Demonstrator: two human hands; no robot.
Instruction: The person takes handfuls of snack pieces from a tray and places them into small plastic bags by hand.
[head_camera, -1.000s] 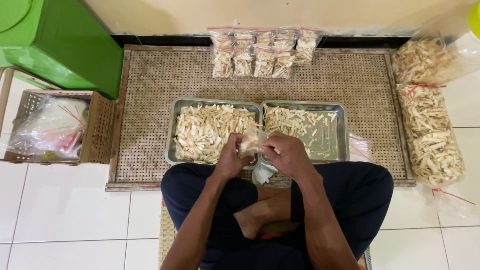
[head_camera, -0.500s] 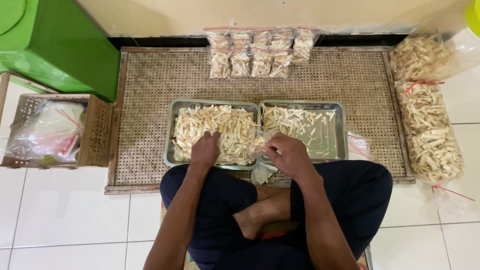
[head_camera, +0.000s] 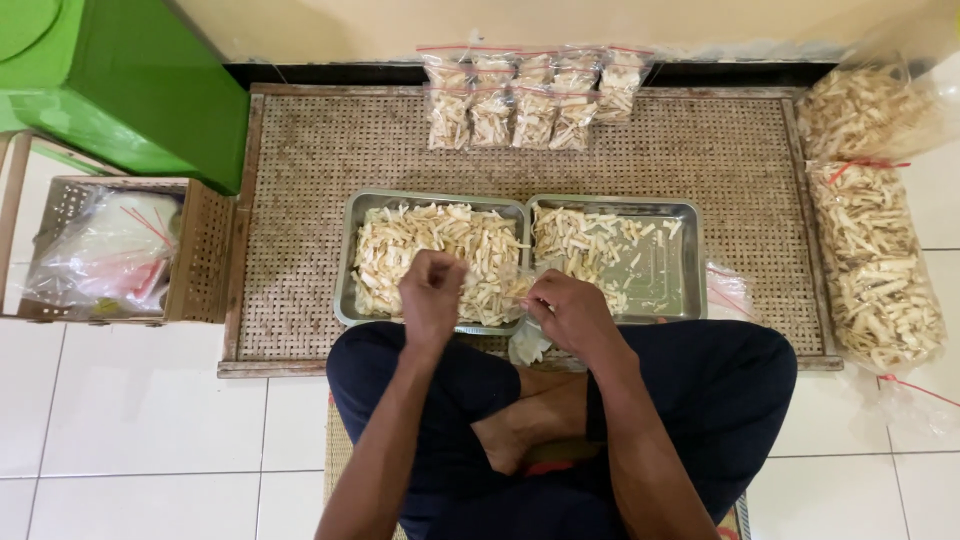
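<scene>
Looking down over my crossed legs, I see two metal trays side by side on a woven mat (head_camera: 300, 200). The left tray (head_camera: 350, 260) is heaped with pale yellow snack sticks (head_camera: 400, 235); the right tray (head_camera: 690, 260) is about half full, its far end bare. My left hand (head_camera: 432, 290) is closed in a fist above the left tray, seemingly pinching sticks. My right hand (head_camera: 570, 312) grips a small clear plastic bag (head_camera: 524, 338) at the trays' near edge. Filled small bags (head_camera: 530, 95) line the mat's far edge. Two large bags of sticks (head_camera: 880, 250) lie right; a wicker basket (head_camera: 200, 250) of plastic wraps sits left.
</scene>
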